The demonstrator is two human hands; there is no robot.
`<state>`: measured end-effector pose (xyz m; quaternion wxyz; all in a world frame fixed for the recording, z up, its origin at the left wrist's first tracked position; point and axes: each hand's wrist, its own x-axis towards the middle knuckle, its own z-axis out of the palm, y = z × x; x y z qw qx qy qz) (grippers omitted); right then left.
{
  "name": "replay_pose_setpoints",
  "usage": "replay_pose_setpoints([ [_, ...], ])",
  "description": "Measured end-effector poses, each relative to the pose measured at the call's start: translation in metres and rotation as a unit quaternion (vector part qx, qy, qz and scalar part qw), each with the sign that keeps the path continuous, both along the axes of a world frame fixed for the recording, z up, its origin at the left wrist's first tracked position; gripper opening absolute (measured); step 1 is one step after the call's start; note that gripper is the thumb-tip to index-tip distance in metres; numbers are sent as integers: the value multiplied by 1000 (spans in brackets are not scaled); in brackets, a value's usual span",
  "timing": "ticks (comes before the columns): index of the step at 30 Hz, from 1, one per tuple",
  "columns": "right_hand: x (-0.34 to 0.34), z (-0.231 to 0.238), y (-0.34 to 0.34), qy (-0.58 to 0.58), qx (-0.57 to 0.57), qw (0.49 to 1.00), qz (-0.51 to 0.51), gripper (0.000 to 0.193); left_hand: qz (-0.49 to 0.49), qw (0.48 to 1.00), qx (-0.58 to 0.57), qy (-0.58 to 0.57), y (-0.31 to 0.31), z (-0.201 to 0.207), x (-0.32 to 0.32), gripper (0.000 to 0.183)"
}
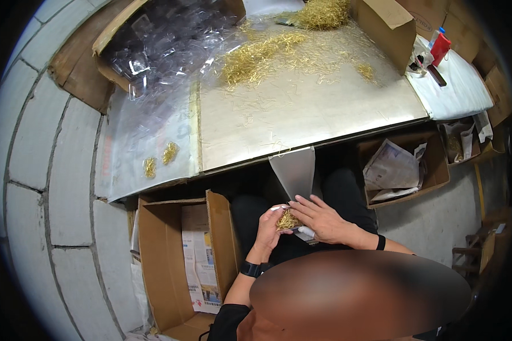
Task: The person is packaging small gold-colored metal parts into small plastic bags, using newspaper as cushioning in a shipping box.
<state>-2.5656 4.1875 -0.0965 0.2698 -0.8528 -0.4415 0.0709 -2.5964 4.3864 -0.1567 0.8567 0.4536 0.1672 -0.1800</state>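
Observation:
In front of my lap, my left hand (269, 228) is closed around the side of a small clear plastic box. Thin golden wire pins (287, 219) fill this box; their exact kind is too small to make out. My right hand (323, 221) reaches over the box from the other side, its fingers stretched out and its fingertips at the box's far edge. The right thumb lies near the box's lower corner. Just beyond my hands, a pale metal chute (294, 173) slopes down from the table edge between my legs.
Loose golden pins (261, 57) lie heaped on the metal-topped table (313, 116). Many clear plastic boxes (170, 42) fill the far left. Two filled boxes (149, 167) stand at the table's left. A cardboard carton (162, 267) is beside my left arm; another carton (404, 196) holds newspaper.

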Motion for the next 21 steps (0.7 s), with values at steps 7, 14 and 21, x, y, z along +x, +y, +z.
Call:
replay_pose_setpoints([
  [7, 8, 15, 2, -50, -29, 996, 65, 56, 2, 998, -64, -1, -1, 29, 7, 34],
  [14, 24, 16, -6, 1, 161, 985, -55, 45, 26, 999, -33, -16, -3, 24, 4, 31],
  [21, 17, 15, 0, -20, 24, 1000, 3, 52, 29, 978, -162, -131, -1, 40, -4, 57],
])
